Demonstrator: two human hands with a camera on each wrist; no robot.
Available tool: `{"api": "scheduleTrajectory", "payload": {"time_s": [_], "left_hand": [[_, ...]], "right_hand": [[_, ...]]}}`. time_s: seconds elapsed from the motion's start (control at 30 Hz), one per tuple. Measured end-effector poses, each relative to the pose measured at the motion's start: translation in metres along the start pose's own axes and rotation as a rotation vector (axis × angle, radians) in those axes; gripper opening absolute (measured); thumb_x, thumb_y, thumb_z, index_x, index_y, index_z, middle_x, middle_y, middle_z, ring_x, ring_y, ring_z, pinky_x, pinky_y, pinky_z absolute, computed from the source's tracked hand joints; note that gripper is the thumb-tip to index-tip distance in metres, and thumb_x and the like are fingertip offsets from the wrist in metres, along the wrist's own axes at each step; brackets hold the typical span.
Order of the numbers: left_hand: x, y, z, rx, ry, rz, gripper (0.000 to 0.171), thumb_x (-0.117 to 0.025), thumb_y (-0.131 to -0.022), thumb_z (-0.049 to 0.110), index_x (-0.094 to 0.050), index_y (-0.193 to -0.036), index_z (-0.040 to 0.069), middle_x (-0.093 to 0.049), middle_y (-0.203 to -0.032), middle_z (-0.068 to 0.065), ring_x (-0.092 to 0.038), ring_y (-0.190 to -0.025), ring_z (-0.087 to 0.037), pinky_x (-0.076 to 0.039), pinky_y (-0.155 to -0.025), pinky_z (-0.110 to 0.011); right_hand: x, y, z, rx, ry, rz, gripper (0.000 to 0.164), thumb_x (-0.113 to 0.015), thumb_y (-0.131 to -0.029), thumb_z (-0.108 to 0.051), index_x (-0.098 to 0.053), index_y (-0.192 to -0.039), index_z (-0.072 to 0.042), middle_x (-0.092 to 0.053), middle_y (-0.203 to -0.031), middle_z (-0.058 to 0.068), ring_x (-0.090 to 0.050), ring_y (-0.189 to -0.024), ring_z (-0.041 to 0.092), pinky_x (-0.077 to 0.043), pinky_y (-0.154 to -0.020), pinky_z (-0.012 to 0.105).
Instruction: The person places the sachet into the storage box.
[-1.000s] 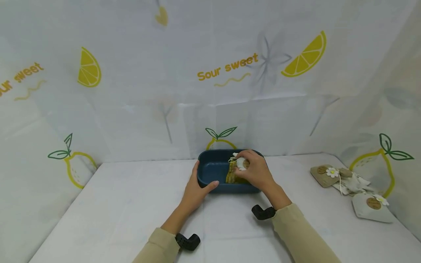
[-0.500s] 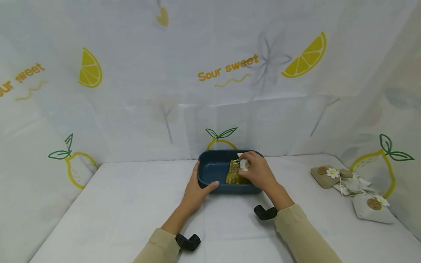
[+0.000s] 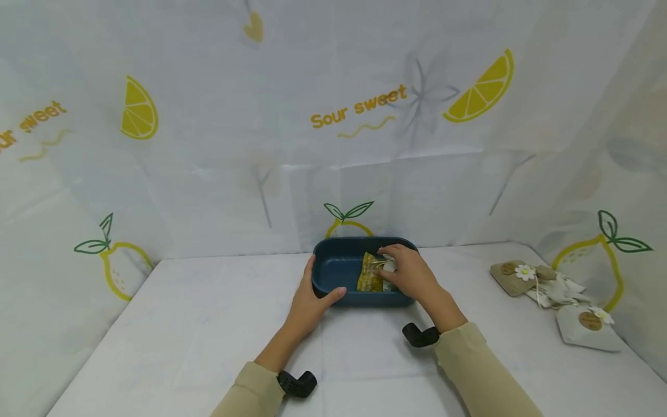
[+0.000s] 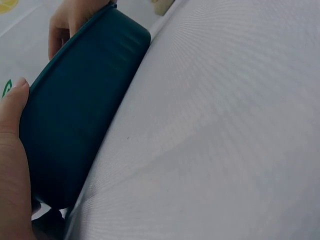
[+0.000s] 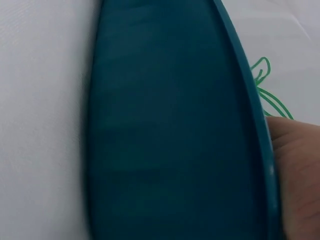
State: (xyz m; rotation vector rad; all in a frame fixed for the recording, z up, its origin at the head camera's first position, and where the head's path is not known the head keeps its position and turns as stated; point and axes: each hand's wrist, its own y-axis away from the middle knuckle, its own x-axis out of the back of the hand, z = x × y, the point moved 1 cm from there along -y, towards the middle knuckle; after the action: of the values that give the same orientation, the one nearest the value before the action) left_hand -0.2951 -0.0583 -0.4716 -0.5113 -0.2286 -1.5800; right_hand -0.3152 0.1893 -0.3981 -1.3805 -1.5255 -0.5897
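Observation:
A dark blue rectangular dish (image 3: 339,299) stands on the white-covered table, near the back. My left hand (image 3: 307,303) grips its left end, thumb on the front rim and fingers along the side. Inside the dish, toward the right, lies a yellow patterned pouch (image 3: 369,277). Just right of that is a small white drawstring pouch (image 3: 387,286), partly hidden by my right hand (image 3: 413,274), which holds it with thumb and fingers low in the dish. In the left wrist view the dish wall (image 4: 80,105) blocks the inside. The right wrist view shows mostly the dish's outer wall (image 5: 170,120).
At the table's right side lie a brown pouch (image 3: 506,279) with a daisy, a crumpled white pouch (image 3: 560,291), and a white pouch (image 3: 582,336) with a round brown label. A lemon-printed white curtain (image 3: 234,174) rises behind the table.
My right hand has lowered the white drawstring pouch into the dish, slightly rightward, beside the yellow pouch, which now shows more. My left hand keeps its place on the dish.

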Motion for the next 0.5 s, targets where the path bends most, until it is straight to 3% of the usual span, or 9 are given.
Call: {"api": "scheduleTrajectory", "payload": {"time_s": [0.27,0.5], "left_hand": [[0.002,0.001,0.000,-0.004,0.004,-0.003,0.104,-0.073,-0.085,0.061,-0.008,-0.163,0.037,-0.019,-0.171,0.000,-0.027,-0.155,-0.035,-0.030,-0.117,-0.066],[0.002,0.000,0.000,-0.002,0.001,-0.006,0.105,-0.073,-0.084,0.064,-0.007,-0.162,0.040,-0.018,-0.171,0.002,-0.026,-0.155,-0.034,-0.030,-0.118,-0.065]], "right_hand": [[0.023,0.013,-0.007,0.047,-0.004,0.062,0.054,-0.077,-0.090,-0.033,-0.064,-0.136,-0.008,-0.059,-0.142,0.017,-0.058,-0.128,0.041,-0.050,-0.101,0.059],[0.053,0.040,-0.004,0.178,0.002,0.132,0.052,-0.080,-0.088,-0.032,-0.066,-0.133,-0.009,-0.060,-0.140,0.015,-0.056,-0.130,0.040,-0.050,-0.100,0.060]]}}
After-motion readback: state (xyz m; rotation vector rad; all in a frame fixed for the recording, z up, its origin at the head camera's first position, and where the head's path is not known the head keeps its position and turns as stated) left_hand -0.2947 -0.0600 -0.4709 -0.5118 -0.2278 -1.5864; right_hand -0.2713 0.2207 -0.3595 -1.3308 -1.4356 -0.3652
